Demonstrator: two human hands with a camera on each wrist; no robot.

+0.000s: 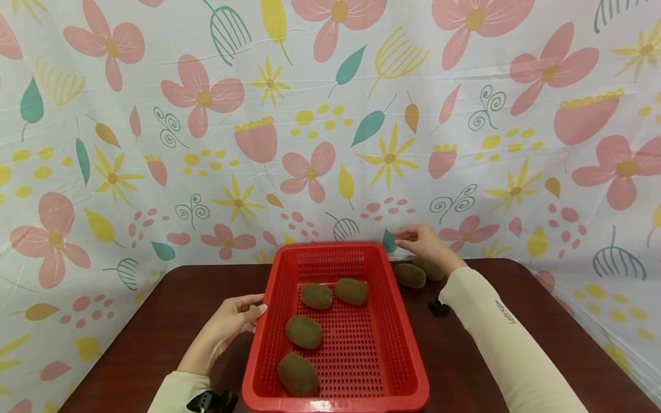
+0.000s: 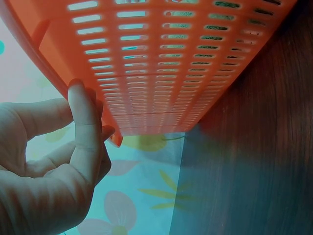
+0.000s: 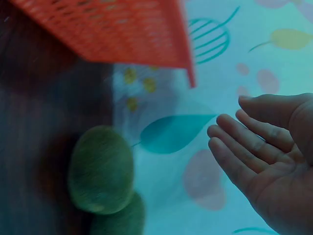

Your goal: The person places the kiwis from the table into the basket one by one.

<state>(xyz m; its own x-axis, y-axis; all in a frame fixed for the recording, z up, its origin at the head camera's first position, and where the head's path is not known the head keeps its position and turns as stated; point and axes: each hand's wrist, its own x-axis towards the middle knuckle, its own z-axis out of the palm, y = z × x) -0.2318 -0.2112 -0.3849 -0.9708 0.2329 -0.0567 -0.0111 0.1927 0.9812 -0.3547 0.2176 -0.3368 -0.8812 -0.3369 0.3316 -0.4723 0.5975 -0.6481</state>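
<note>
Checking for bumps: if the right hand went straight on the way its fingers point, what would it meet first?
Probably the red basket, near its far right corner, though the right hand might pass above it; depth is unclear.

Bright head view, right wrist view blurry-ish

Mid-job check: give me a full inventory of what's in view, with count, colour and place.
Basket: one, red, on the table
Kiwis in the basket: four, brownish green
Loose kiwis: two, brownish green, on the table right of the basket
Table: one, dark reddish brown, under the basket
Floral cloth: white, multicoloured print, behind the table
Wrist devices: two, black, one at each wrist
Sleeves: two, cream, one per arm
Left hand: one, gripping the basket's left rim
Right hand: one, empty, above the loose kiwis
</note>
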